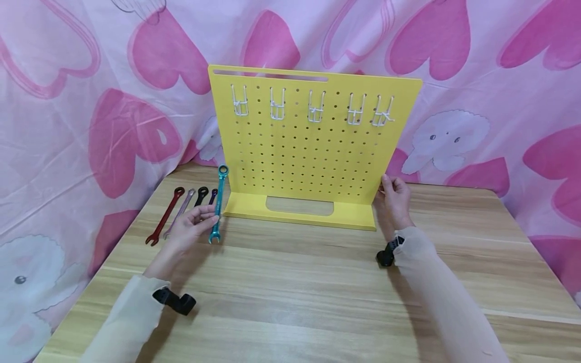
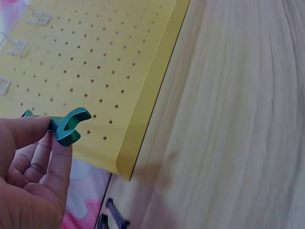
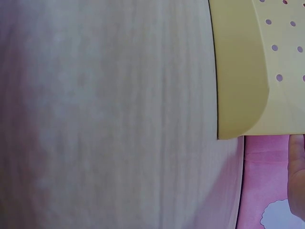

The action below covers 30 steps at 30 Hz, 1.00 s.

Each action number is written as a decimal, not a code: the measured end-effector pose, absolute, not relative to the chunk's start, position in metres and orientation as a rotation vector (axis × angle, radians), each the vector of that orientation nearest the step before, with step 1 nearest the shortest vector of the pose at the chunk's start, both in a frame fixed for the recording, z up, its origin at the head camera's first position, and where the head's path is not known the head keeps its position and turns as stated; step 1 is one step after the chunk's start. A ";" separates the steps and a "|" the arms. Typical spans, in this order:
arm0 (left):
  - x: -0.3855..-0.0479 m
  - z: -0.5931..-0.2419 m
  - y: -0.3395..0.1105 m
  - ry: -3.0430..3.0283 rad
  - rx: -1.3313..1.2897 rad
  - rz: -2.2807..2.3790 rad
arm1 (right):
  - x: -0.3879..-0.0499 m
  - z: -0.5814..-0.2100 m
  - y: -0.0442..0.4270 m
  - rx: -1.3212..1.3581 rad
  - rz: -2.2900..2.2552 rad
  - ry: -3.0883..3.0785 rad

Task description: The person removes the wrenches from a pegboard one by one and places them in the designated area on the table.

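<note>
My left hand (image 1: pixel 192 227) pinches a teal combination wrench (image 1: pixel 219 201) between thumb and fingers. The wrench stands nearly upright, ring end up, just left of a yellow pegboard (image 1: pixel 299 151). In the left wrist view its open-jaw end (image 2: pixel 71 126) points toward the camera. At the pegboard's right side, the fingers of my right hand (image 1: pixel 396 199) touch the edge low down; only a straight finger (image 3: pixel 296 157) shows in the right wrist view. White wire hooks (image 1: pixel 316 107) hang in a row across the upper part of the pegboard.
Several wrenches lie side by side left of the pegboard, among them a red one (image 1: pixel 165 217), a pale purple one (image 1: pixel 183 204) and a black one (image 1: pixel 201 195). The wooden table (image 1: pixel 290 282) backs onto a pink curtain (image 1: pixel 476 101) with hearts.
</note>
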State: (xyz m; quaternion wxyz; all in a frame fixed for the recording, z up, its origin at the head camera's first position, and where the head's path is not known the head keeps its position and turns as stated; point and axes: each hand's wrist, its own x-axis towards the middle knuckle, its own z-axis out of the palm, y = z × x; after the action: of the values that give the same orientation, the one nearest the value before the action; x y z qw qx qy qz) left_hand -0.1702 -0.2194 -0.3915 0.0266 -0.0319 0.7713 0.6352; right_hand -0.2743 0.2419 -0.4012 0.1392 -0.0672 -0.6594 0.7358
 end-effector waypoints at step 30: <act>-0.166 -0.399 -0.286 2.201 -0.183 2.145 | -0.285 -0.415 0.248 -0.210 2.133 -1.865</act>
State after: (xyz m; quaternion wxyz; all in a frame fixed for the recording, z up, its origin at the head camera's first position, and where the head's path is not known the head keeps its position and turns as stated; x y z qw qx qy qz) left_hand -0.1656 -0.2861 -0.3988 0.0315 -0.0595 0.7146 0.6963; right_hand -0.2850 0.2475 -0.4151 0.1496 -0.0731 -0.6491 0.7422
